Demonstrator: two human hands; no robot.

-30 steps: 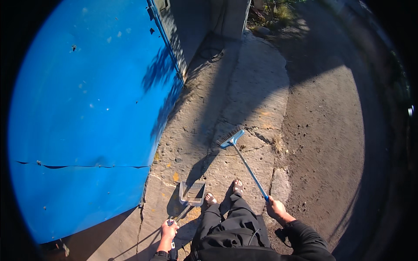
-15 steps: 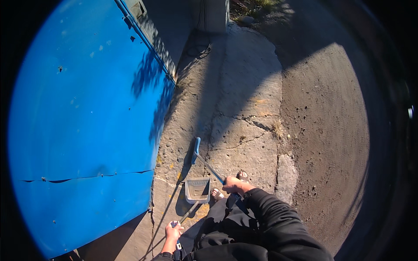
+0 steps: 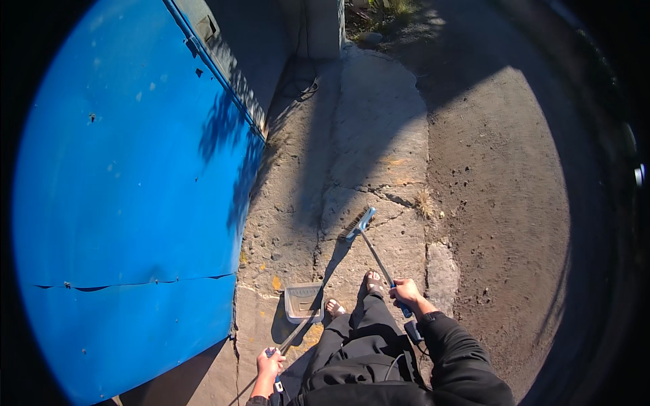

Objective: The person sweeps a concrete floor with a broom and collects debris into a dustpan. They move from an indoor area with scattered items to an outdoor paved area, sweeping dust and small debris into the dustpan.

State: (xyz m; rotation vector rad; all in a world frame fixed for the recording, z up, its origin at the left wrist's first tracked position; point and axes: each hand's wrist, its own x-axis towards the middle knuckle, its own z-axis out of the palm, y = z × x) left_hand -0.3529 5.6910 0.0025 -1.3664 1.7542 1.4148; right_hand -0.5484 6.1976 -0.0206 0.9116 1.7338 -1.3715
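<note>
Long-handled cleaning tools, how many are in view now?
2: a blue-headed broom, gripped by the right hand, and, left of the left sandal, a gray long-handled dustpan held by the left hand. The dark picture edges could hide more.

A black top (image 3: 462,350), dark trousers (image 3: 359,333) and sandals (image 3: 374,283) are worn.

Left hand (image 3: 270,363) clenched low, right hand (image 3: 406,292) clenched farther forward — forearms (image 3: 455,342) apart

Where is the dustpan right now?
In the head view, the dustpan is low, slightly left of centre, beside the left foot, its handle in the left grip.
</note>
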